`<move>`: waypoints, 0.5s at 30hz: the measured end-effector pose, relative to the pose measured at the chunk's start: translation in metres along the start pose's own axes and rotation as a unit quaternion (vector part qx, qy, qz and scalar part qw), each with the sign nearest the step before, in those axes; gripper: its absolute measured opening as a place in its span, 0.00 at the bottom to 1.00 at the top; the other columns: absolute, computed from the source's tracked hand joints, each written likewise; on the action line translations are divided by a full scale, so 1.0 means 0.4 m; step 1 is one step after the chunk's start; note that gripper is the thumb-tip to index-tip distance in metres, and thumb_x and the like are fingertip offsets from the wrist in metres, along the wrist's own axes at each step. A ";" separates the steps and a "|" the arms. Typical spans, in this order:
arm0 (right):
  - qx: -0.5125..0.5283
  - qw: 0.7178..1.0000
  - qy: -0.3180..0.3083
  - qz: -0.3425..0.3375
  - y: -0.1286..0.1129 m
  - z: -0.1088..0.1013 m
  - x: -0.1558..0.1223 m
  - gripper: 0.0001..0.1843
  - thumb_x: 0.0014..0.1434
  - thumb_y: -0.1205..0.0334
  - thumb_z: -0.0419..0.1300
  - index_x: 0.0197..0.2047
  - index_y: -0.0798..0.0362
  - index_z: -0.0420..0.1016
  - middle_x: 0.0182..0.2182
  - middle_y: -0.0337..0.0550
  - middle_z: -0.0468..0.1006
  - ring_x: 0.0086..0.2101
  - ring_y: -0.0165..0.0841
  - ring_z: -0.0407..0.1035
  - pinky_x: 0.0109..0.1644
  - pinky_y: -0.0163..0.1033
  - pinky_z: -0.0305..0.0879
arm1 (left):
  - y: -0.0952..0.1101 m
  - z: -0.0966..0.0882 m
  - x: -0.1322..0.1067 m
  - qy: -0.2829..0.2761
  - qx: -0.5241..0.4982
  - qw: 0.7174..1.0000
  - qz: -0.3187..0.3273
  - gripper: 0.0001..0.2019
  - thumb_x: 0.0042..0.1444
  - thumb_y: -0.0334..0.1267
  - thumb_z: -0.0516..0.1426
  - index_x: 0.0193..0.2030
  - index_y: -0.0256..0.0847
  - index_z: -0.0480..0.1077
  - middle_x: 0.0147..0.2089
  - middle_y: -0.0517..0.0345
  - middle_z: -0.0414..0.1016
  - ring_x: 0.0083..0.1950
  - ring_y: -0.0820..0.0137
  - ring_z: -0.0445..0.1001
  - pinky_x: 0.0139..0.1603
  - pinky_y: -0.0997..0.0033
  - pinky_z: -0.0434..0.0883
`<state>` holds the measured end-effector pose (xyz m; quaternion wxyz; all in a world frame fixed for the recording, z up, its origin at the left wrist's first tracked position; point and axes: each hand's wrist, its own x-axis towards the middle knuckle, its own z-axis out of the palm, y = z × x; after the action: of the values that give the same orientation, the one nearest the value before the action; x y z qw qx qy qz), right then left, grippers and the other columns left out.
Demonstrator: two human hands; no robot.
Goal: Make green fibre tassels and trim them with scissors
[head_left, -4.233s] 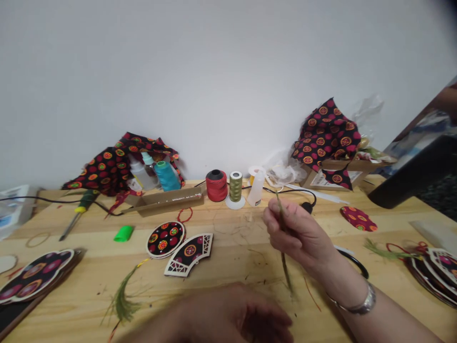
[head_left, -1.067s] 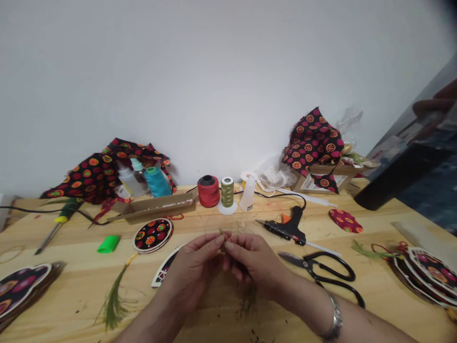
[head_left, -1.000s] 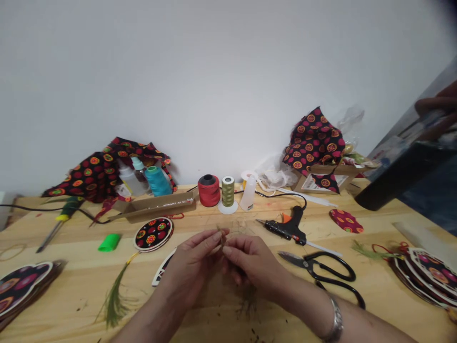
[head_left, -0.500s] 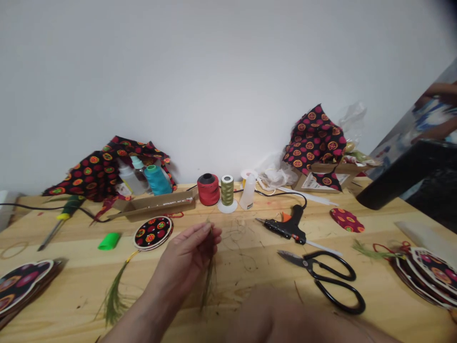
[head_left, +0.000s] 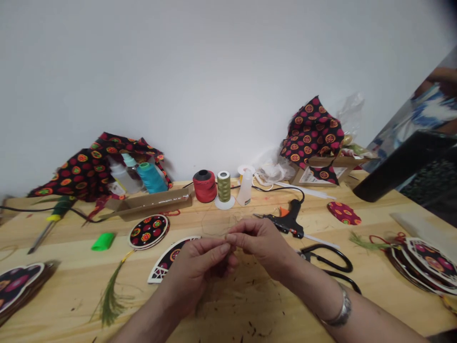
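My left hand [head_left: 209, 257] is closed in a pinch around thin greenish threads, mostly hidden by the fingers. Meeting it at the fingertips, my right hand [head_left: 255, 240] pinches a fine thread; a bracelet circles that wrist. A fan-shaped piece [head_left: 167, 259] with a white cut-out border and patterned cloth lies partly behind my left hand. Left of it is a round patterned piece [head_left: 148, 232] with a green tassel [head_left: 112, 300]. Black-handled scissors [head_left: 330, 257] lie partly covered by my right forearm, and a black glue gun [head_left: 289, 219] rests just beyond that hand.
Along the wall stand a red thread spool [head_left: 205, 188], a green thread spool [head_left: 223, 186], a white bottle [head_left: 245, 188] and a cardboard tray [head_left: 153, 205]. Stacked patterned pieces [head_left: 428, 262] lie at right. A screwdriver [head_left: 44, 233] and green plastic piece [head_left: 103, 241] are at left.
My right hand has come up from the blurred lower edge to meet my left hand, which has shifted slightly right. The fan-shaped piece now shows beside my left hand.
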<state>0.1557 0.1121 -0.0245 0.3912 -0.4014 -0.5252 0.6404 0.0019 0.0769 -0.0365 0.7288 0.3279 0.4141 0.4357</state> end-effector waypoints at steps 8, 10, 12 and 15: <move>0.006 0.998 0.053 -0.015 0.004 -0.010 0.011 0.09 0.46 0.59 0.65 0.24 0.56 0.73 0.19 0.32 0.65 0.22 0.23 0.54 0.26 0.33 0.50 | -0.005 -0.001 -0.001 0.005 0.025 1.000 -0.007 0.08 0.50 0.39 0.63 0.31 0.36 0.78 0.23 0.58 0.75 0.24 0.78 0.68 0.24 0.80 0.59; 0.008 0.998 0.059 -0.015 0.007 -0.010 0.011 0.09 0.46 0.59 0.65 0.25 0.56 0.73 0.19 0.32 0.65 0.22 0.23 0.54 0.26 0.33 0.50 | -0.009 -0.005 -0.001 0.011 0.043 0.999 -0.003 0.06 0.49 0.38 0.63 0.29 0.37 0.78 0.22 0.60 0.74 0.23 0.79 0.66 0.23 0.80 0.57; 0.009 0.998 0.063 -0.013 0.009 -0.010 0.011 0.09 0.47 0.59 0.65 0.25 0.56 0.73 0.19 0.32 0.64 0.22 0.23 0.53 0.26 0.33 0.49 | -0.011 -0.007 0.000 0.017 0.046 0.999 0.001 0.06 0.49 0.38 0.63 0.29 0.37 0.78 0.20 0.61 0.72 0.22 0.79 0.64 0.23 0.80 0.56; -0.001 0.998 0.063 -0.020 0.012 -0.011 0.010 0.09 0.48 0.59 0.64 0.25 0.57 0.73 0.19 0.32 0.63 0.22 0.23 0.52 0.26 0.33 0.49 | -0.008 -0.006 -0.001 0.014 0.046 0.999 0.001 0.07 0.50 0.39 0.62 0.29 0.36 0.78 0.18 0.62 0.68 0.21 0.80 0.60 0.22 0.80 0.54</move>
<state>0.1578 0.1165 -0.0303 0.4357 -0.4307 -0.5081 0.6054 0.0009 0.0755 -0.0402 0.7070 0.3551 0.4432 0.4214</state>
